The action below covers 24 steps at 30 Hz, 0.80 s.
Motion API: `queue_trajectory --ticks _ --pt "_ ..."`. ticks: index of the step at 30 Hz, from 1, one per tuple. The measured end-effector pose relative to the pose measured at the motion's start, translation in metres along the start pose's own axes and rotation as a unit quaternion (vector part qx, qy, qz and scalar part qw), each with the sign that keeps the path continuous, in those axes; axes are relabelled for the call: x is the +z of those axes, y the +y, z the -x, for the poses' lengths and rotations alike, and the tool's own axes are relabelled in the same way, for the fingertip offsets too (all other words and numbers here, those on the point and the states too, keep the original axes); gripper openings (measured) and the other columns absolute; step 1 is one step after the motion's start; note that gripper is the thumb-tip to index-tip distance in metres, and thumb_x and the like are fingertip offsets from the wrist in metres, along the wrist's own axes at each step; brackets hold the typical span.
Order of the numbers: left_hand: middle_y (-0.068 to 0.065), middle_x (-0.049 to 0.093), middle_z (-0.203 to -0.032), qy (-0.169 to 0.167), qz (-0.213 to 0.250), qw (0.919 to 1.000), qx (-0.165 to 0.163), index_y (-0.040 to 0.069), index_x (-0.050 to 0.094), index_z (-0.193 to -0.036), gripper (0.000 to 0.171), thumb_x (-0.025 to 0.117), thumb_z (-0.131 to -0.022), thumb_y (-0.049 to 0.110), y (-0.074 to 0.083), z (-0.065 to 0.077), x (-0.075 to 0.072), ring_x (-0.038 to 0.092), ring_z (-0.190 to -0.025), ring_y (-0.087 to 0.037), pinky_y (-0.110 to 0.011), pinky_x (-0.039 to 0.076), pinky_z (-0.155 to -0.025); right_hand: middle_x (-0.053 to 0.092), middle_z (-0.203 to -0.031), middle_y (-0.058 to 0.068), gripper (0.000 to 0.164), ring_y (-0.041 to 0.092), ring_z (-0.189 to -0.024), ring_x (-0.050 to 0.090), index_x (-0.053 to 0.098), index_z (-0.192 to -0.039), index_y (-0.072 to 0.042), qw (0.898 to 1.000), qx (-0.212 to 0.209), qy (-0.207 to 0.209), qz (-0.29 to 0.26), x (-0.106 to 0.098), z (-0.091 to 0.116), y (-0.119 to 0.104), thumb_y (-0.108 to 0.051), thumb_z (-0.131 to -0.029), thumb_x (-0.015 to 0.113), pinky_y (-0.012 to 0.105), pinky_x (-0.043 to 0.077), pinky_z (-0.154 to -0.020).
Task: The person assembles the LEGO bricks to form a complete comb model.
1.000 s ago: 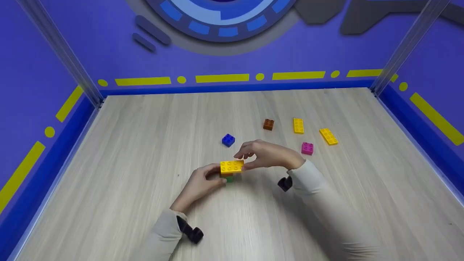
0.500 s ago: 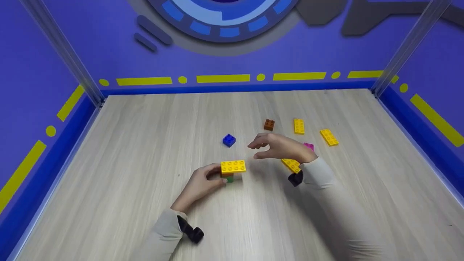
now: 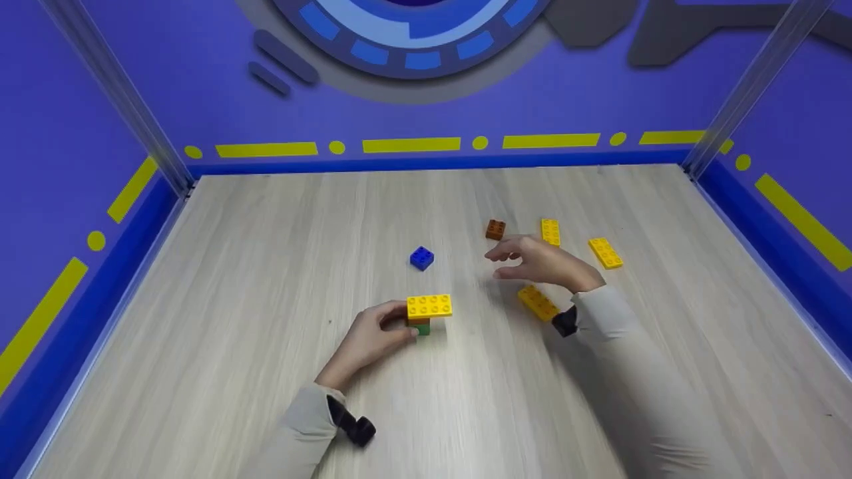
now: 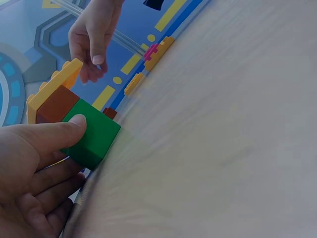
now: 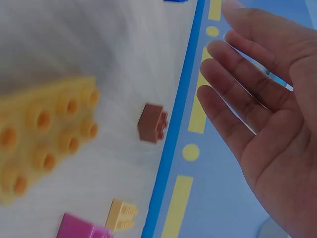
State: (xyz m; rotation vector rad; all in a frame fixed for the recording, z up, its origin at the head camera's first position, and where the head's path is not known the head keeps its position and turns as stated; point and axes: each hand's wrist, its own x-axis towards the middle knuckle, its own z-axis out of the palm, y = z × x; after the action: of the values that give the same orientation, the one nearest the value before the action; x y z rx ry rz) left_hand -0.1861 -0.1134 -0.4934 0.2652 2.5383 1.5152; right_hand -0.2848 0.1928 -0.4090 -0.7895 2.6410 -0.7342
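My left hand (image 3: 366, 338) grips a small stack of toy building bricks by its lower part, the thumb on the green brick (image 4: 96, 131). Above the green one sits a brown brick (image 4: 59, 102), topped by a yellow eight-stud brick (image 3: 429, 305) that overhangs to the right. My right hand (image 3: 551, 263) hovers over the table with fingers spread and nothing in them. Just below it lies another yellow brick (image 3: 538, 303). Farther back is a loose brown brick (image 3: 495, 229). The right hand hides the pink brick (image 5: 81, 228) from the head view.
Between the hands and beyond them, a blue brick (image 3: 421, 258) rests on the wooden table (image 3: 299, 239). Two more yellow bricks lie at the back right, one (image 3: 550, 231) partly behind the right hand, the other (image 3: 605, 253) farther right. Purple-blue walls (image 3: 426, 120) enclose the table.
My right hand has left the stack's yellow top brick and moved right and away, uncovering the loose yellow brick and covering the pink one. The left hand keeps its hold on the stack.
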Motion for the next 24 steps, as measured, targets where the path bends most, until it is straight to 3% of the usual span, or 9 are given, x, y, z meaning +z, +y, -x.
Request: queue_trajectory --ticks 12,24 --pt "-0.003 0.063 -0.128 0.001 0.003 1.0 0.003 0.015 0.06 -0.129 0.048 0.074 -0.084 0.024 0.001 0.0 0.0 0.054 -0.125 -0.023 -0.043 0.039 -0.11 0.064 -0.121 0.018 0.038 0.034 -0.11 0.059 0.063 -0.124 -0.003 0.999 0.019 0.022 0.017 -0.013 0.011 0.03 -0.01 -0.088 0.069 0.049 0.051 -0.096" --pt "-0.004 0.063 -0.128 0.003 -0.001 1.0 0.008 0.015 0.061 -0.128 0.047 0.074 -0.084 0.025 0.0 0.0 0.0 0.054 -0.125 -0.024 -0.043 0.039 -0.11 0.062 -0.123 0.018 0.043 0.033 -0.112 0.057 0.06 -0.128 -0.002 0.998 0.063 0.022 0.018 -0.022 0.023 0.06 -0.014 -0.088 0.069 0.05 0.05 -0.096"
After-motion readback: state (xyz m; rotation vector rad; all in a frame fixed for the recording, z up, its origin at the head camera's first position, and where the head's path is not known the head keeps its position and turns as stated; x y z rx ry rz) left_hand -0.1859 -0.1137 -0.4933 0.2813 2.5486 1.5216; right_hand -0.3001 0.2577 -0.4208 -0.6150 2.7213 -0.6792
